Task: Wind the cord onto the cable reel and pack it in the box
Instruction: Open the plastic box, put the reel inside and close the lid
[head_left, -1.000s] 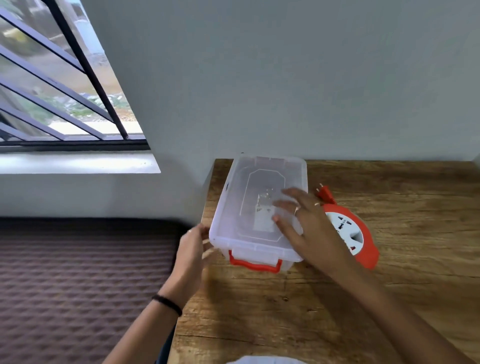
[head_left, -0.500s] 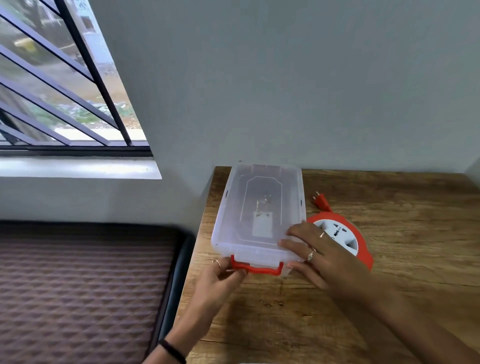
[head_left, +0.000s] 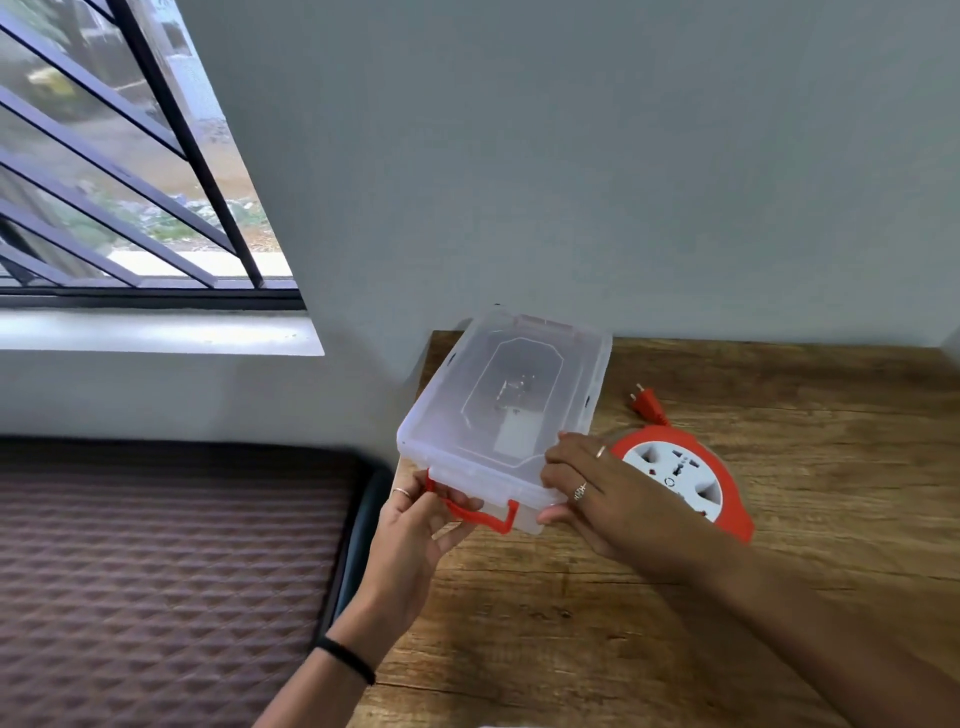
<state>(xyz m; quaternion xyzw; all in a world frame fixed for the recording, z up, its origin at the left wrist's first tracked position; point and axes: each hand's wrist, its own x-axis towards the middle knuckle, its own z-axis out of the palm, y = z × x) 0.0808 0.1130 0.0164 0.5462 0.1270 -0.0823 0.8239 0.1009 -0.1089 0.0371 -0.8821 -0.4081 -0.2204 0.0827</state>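
Observation:
A clear plastic box (head_left: 498, 410) with its lid on stands at the table's far left corner. Its near end is tilted up off the wood. My left hand (head_left: 415, 525) pinches the red latch (head_left: 478, 512) on the box's near end. My right hand (head_left: 608, 493) grips the box's near right corner, fingers on the lid and thumb below. Right of the box lies the red cable reel (head_left: 691, 483) with its white socket face up, partly covered by my right hand. Its red plug (head_left: 647, 402) rests on the table behind it.
The wooden table (head_left: 675, 613) ends at a grey wall behind and drops off on the left beside a brown quilted mattress (head_left: 156, 571). A barred window (head_left: 104, 182) is at the upper left.
My left hand moved from the box's left side to its red latch. My right hand slid from the lid's middle to the near right corner, and the box's near end lifted.

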